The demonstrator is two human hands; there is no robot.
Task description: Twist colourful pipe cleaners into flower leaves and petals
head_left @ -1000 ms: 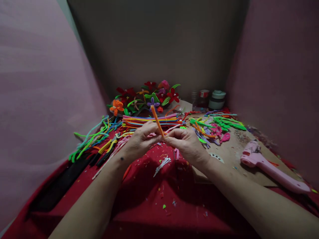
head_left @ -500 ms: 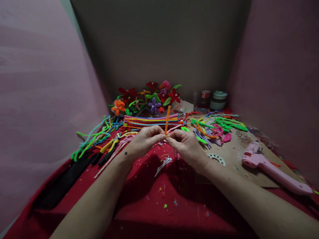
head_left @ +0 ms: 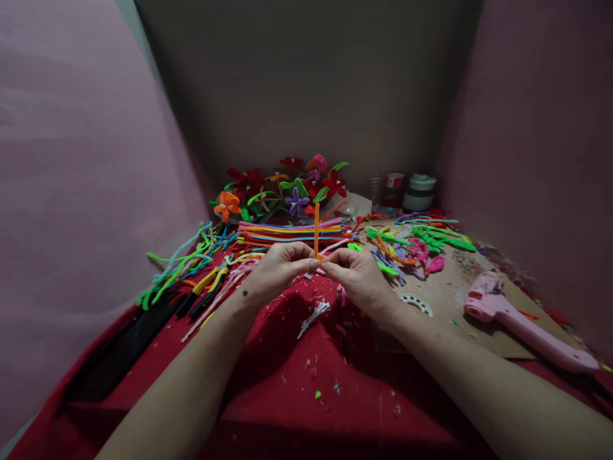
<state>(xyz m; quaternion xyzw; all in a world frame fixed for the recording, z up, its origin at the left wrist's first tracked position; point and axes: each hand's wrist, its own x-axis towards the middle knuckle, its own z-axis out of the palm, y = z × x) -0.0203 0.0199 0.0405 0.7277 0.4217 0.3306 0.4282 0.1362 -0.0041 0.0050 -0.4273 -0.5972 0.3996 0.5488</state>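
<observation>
- Your left hand [head_left: 278,271] and right hand [head_left: 357,275] meet at frame centre, both pinching the foot of an orange stem [head_left: 317,230], which stands upright.
- Behind it lies a stem bundle [head_left: 292,232]; flowers [head_left: 282,188] sit farther back.
- A pink glue gun [head_left: 524,322] lies at lower right.

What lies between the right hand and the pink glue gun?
In the head view, a white ring lies on brown cardboard between the right hand and glue gun.
</observation>
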